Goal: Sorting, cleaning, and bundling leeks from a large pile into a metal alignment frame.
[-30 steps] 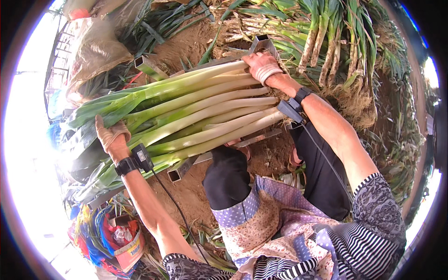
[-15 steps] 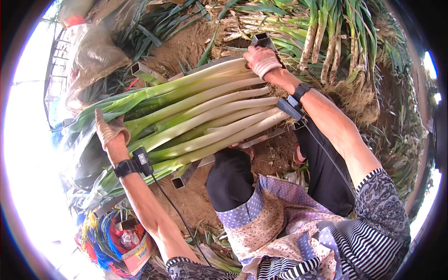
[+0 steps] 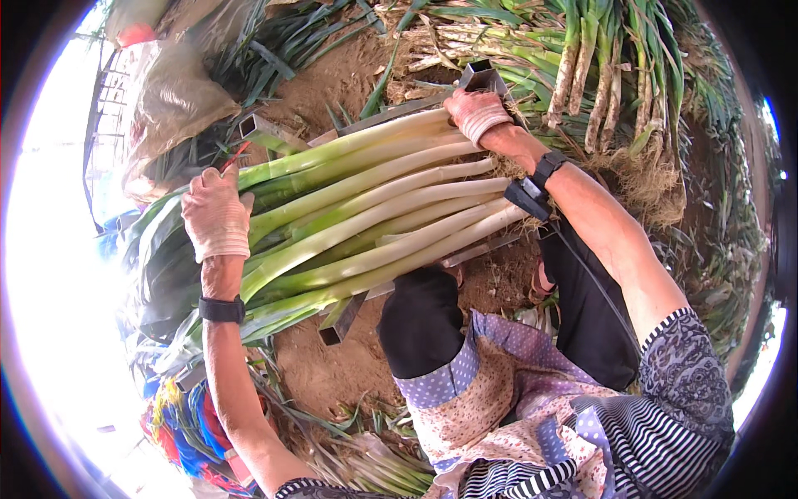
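Note:
A row of leeks (image 3: 374, 195) lies side by side across a metal frame (image 3: 349, 316), white root ends to the right and green leaves to the left. My right hand (image 3: 480, 115), in a pale pinkish glove, is closed on the root end of the farthest leek, beside a square metal tube end. Over the green part of the same far edge, my left hand (image 3: 216, 214) is gloved too, its back turned up and its fingers curled on a leek. The undersides of both hands are hidden. Each wrist wears a black strap.
Piled leeks with roots (image 3: 607, 83) lie at the far right. A translucent plastic sack (image 3: 179, 100) stands far left. Blue and red bags or cords (image 3: 195, 416) sit near left. Loose leeks (image 3: 378, 461) lie on the soil close to my knee (image 3: 420, 320).
My left hand has turned from palm-in with fingers stretched to back-up with fingers curled, shifting right and away along the leaves. My right hand stays at the root end of the far leek.

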Demonstrator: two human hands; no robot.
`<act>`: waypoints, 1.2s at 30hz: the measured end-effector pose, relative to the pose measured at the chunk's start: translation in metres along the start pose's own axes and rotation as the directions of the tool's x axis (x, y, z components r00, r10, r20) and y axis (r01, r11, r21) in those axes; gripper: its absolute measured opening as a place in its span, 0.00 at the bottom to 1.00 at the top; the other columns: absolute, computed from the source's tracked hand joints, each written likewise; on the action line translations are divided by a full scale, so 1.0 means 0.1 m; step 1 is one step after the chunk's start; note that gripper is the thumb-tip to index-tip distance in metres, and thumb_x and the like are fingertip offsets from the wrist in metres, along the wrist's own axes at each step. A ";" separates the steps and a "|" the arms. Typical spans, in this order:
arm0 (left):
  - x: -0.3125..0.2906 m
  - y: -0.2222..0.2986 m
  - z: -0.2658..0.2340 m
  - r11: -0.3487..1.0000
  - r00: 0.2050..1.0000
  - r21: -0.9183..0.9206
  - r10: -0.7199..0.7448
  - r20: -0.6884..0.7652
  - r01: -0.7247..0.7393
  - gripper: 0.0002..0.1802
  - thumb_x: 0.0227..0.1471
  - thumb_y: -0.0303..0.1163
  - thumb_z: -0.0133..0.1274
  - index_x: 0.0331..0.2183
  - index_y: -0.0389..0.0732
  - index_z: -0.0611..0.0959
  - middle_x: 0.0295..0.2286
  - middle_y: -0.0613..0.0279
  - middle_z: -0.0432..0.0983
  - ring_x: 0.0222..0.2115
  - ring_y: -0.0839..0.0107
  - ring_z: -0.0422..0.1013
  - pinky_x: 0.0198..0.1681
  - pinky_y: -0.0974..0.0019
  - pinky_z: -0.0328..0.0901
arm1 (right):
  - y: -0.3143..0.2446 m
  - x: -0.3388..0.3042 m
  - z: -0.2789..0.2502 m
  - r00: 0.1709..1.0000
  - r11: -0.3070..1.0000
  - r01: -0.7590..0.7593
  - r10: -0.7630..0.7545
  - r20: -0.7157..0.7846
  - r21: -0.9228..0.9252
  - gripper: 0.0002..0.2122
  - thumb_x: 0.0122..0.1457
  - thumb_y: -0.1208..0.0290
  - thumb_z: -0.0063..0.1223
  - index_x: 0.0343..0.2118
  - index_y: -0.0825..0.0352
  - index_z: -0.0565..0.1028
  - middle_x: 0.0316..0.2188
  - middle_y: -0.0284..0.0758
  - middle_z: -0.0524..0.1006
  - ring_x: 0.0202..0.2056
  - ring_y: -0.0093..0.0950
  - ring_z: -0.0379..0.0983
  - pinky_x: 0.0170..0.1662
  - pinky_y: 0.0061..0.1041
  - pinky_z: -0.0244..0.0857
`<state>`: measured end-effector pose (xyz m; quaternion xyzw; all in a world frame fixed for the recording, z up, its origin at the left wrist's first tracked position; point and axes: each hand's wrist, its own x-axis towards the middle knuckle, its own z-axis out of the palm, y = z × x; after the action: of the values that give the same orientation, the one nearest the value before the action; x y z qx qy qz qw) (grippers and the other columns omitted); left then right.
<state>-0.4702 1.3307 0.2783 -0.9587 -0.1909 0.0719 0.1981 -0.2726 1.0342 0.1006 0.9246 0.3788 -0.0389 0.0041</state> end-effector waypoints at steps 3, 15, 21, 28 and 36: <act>0.13 0.18 -0.03 0.938 0.976 0.293 0.211 -0.061 -0.185 0.25 0.36 0.45 0.60 0.39 0.52 0.76 0.37 0.59 0.70 0.40 0.66 0.66 0.39 0.60 0.61 | 0.13 -0.01 0.12 0.999 0.998 -0.053 0.053 0.007 -0.046 0.05 0.50 0.71 0.47 0.27 0.62 0.74 0.28 0.39 0.74 0.29 0.39 0.74 0.29 0.38 0.68; 0.83 -0.19 0.02 0.922 0.825 -0.337 0.335 0.454 -0.190 0.24 0.38 0.52 0.57 0.39 0.54 0.81 0.35 0.51 0.76 0.38 0.58 0.72 0.42 0.59 0.64 | 0.03 -0.10 -0.12 0.994 0.983 0.088 -0.076 -0.079 0.159 0.04 0.49 0.71 0.47 0.27 0.61 0.74 0.30 0.39 0.73 0.33 0.37 0.74 0.32 0.37 0.68; 0.95 -0.05 0.36 0.999 0.903 0.038 -0.025 0.428 0.010 0.30 0.36 0.63 0.55 0.36 0.52 0.82 0.31 0.51 0.77 0.35 0.57 0.73 0.40 0.60 0.65 | -0.08 -0.05 -0.04 0.998 0.998 0.058 -0.057 -0.033 0.009 0.06 0.49 0.72 0.46 0.27 0.60 0.76 0.30 0.38 0.74 0.33 0.36 0.75 0.32 0.35 0.69; 0.69 -0.01 0.39 0.944 0.934 -0.254 0.269 0.233 -0.209 0.25 0.38 0.58 0.55 0.39 0.58 0.80 0.34 0.57 0.77 0.37 0.61 0.72 0.41 0.61 0.66 | -0.01 -0.08 -0.05 0.998 0.999 0.033 -0.031 -0.055 0.042 0.07 0.50 0.71 0.45 0.28 0.62 0.75 0.30 0.38 0.74 0.34 0.36 0.74 0.33 0.35 0.69; 0.78 -0.06 0.57 0.958 0.928 -0.209 0.251 0.275 -0.197 0.26 0.38 0.61 0.54 0.36 0.55 0.81 0.34 0.57 0.76 0.38 0.61 0.71 0.41 0.60 0.65 | -0.06 -0.04 0.04 0.997 0.999 0.033 -0.031 -0.069 0.019 0.06 0.51 0.72 0.42 0.27 0.62 0.73 0.28 0.37 0.72 0.32 0.36 0.73 0.32 0.35 0.69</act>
<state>-0.4130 1.3870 0.2240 -0.9661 -0.1133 0.2206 0.0712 -0.2805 1.0355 0.0974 0.9193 0.3930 -0.0109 -0.0187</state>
